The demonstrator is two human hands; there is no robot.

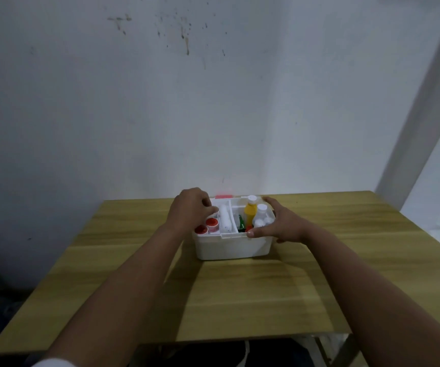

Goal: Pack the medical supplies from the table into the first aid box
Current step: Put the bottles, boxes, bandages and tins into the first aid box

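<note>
Head view, the only one: the first aid box (230, 250), a white open-topped tub, sits just below the middle of the frame on the wooden table (266, 287), near the table's far edge by the wall. Its long axis runs left to right across the frame, open side up. A white tray insert (229, 207) rests in its top, divided into compartments. A white roll (225, 221) lies in the middle compartment, its long axis running from the near rim toward the wall. Two red-capped jars (207, 226) stand at the lower left of the tray. A yellow bottle (250, 211) and a clear white-capped bottle (261, 213) stand upright at the right, caps up.

Left hand (191, 207) hovers over the tray's left end with fingers curled, fingertips at the rim beside the roll; whether it pinches the rim or something small cannot be told. Right hand (279, 223) is spread wide around the box's right end, thumb on the near rim and fingers at the far corner, steadying it.

Packing looks nearly done, as no loose supplies show on the table. The risk, as I judge it: the tall bottles stick up past the rim, so a nudge from the right hand, or a tray seated unevenly, could tip them. Pressing one end of the tray could also rock it and roll the white roll.
</note>
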